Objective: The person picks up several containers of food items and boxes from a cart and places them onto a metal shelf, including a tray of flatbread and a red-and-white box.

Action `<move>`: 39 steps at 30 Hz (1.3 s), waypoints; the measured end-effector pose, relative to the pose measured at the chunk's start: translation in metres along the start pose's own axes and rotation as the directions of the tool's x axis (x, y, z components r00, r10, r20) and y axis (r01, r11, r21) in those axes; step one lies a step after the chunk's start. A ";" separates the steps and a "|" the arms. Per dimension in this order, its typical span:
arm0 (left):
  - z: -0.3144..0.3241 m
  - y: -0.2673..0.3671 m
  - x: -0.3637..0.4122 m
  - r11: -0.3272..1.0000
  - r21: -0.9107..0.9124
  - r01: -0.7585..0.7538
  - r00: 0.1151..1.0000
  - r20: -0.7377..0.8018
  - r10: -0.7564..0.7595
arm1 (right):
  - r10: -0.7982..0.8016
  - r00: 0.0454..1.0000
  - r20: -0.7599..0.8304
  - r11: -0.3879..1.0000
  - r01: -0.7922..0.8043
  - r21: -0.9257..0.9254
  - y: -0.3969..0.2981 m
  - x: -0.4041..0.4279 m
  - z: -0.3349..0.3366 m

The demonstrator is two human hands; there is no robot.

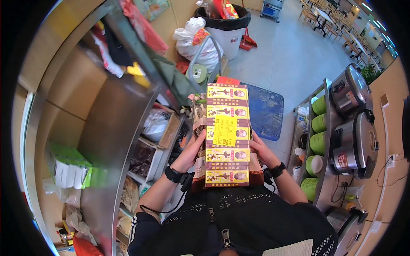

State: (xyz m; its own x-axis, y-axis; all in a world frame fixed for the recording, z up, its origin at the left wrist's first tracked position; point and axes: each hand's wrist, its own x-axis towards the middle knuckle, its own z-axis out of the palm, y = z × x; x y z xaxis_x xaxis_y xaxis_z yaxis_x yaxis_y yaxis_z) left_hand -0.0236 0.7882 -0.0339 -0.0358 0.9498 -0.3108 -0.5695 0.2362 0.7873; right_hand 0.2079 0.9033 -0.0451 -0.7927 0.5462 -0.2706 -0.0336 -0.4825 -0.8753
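Against my chest I hold a bundle of several yellow-and-maroon printed boxes (227, 163) set side by side, with a yellow sticker (226, 131) bearing writing on top. My left hand (189, 152) grips its left side, the thumb lying along the edge. On the other side my right hand (264, 151) presses in with its fingers, partly hidden by the boxes. Under the boxes, a clear-windowed bag (199, 110) of dried brown food shows at the left. Both wrists wear black straps, and a cable runs from the left one.
A steel counter with shelves (105, 153) stands at my left, holding boxes and bags. On the right, a metal rack (315, 137) carries green bowls (318, 144) and large rice cookers (352, 147). Ahead are a blue mat (266, 112), a step stool (200, 65) and a bin (229, 38).
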 end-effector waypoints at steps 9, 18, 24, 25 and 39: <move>0.115 -0.030 0.189 0.989 0.123 0.077 0.987 0.128 -0.093 | -0.022 0.979 -0.200 0.993 0.045 0.109 -0.044 -0.004 -0.198; 0.119 -0.060 0.311 0.963 0.140 0.230 0.961 0.127 -0.247 | -0.039 0.963 -0.267 0.985 0.081 0.149 -0.045 0.039 -0.291; 0.077 -0.057 0.378 0.928 0.094 0.360 0.923 0.112 -0.369 | -0.066 0.956 -0.286 0.982 0.113 0.150 -0.027 0.116 -0.323; 0.067 -0.058 0.393 0.933 0.091 0.347 0.929 0.107 -0.355 | -0.063 0.956 -0.286 0.988 0.101 0.119 -0.024 0.131 -0.332; -0.098 -0.045 0.567 0.940 0.147 0.307 0.951 -0.086 -0.297 | 0.074 0.962 -0.262 0.977 -0.018 0.214 0.016 0.384 -0.400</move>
State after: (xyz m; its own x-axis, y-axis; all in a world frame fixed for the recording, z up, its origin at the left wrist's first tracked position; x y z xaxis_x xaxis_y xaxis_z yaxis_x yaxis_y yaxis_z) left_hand -0.0987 1.2963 -0.2976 0.0649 0.8155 -0.5752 -0.4255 0.5440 0.7232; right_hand 0.1459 1.3791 -0.3234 -0.6060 0.6689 -0.4305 -0.1489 -0.6270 -0.7646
